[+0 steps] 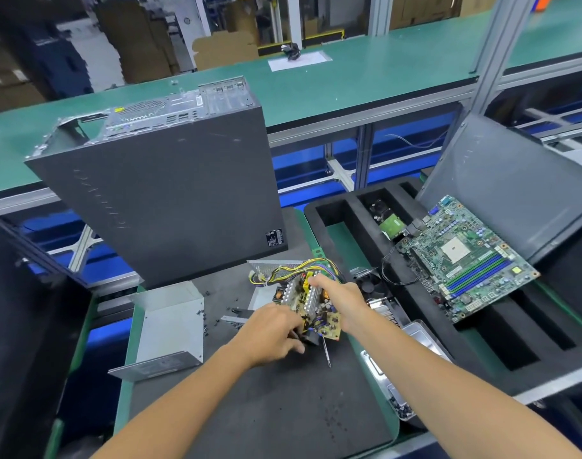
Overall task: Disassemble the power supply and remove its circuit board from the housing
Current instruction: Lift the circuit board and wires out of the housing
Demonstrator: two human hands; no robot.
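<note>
Take the circuit board (311, 308) as your reference: it sits tilted above the dark mat (266, 392) on the counter, out of the housing, with both of your hands on it. Far left of the board, the bent sheet-metal housing cover (168, 329) lies on the mat, and small screws (203, 321) are scattered between that cover and the board. Behind and to the left of the board, the grey computer case (164, 193) stands upright. Just left of the board, your left hand (269, 332) grips its near corner; the fingers (294, 331) curl around a black component at that edge. The perforated housing base (266, 270) lies directly behind and beneath the board, and the yellow and black wire bundle (299, 268) runs from the board's far edge over that base. A screwdriver (326, 352) lies on the mat just in front of the board, beside your left hand. Your right hand (337, 296) holds the board's far side from the right; its fingers (316, 279) press down among the heat sinks, though you cannot tell exactly how they close. Right of the board, a fan (369, 284) and a metal tray (392, 366) sit at the mat's edge. Further right, a green motherboard (465, 260) rests across the black foam tray (501, 336).
</note>
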